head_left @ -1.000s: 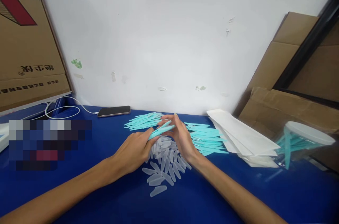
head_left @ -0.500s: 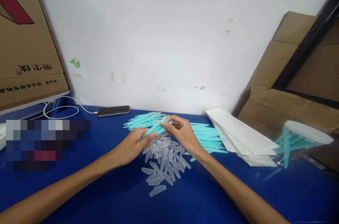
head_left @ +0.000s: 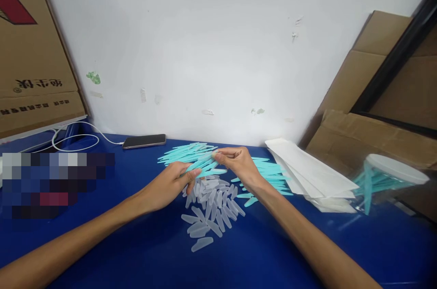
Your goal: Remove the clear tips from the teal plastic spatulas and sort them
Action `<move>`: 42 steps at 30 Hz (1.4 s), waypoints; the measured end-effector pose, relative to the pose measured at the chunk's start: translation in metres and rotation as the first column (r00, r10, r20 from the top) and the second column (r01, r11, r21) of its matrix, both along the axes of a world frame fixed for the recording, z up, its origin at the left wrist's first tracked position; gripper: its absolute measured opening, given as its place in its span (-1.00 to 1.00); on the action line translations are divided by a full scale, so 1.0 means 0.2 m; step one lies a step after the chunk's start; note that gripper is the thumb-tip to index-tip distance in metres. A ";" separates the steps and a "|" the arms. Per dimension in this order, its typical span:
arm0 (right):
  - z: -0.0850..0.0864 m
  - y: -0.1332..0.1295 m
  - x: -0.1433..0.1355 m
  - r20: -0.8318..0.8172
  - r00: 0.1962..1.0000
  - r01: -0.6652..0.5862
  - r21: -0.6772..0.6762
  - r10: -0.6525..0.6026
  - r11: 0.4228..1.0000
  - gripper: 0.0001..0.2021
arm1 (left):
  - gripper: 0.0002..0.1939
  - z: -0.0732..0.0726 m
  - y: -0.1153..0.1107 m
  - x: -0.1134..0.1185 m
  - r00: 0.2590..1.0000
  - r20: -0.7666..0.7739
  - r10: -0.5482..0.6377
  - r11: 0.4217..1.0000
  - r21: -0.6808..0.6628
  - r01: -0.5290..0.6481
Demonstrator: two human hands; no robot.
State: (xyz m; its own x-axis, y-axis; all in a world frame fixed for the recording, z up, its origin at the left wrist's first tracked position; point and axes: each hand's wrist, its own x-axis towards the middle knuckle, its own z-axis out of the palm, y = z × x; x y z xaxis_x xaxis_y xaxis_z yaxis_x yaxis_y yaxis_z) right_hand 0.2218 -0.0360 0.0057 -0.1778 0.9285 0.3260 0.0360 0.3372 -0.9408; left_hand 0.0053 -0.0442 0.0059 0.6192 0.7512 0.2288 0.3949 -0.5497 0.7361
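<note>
My left hand is closed round a small fanned bunch of slim turquoise eyebrow razors. With thumb and fingers pinched together, my right hand grips the far end of one razor in that bunch; a pale translucent cover seems to be at its fingertips. Below both hands lies a loose heap of translucent blade caps. Behind my left hand a pile of turquoise razors rests on the table. Another razor pile lies to the right, partly hidden by my right wrist.
White paper sleeves overlap at the right, beside a clear tub of razors with a white lid. A phone on a white cable lies near the wall. Cardboard stands at the left, more at the right.
The razors in my left hand have fanned apart, one now pointing out to the right. My right hand has shifted slightly right along the bunch, and the view has moved a little.
</note>
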 end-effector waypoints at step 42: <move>-0.04 0.06 0.14 0.053 0.973 0.228 -0.049 -0.225 0.973 -0.58 | -0.57 -0.11 0.11 -0.03 0.900 0.283 0.330 0.942 -0.162 -0.295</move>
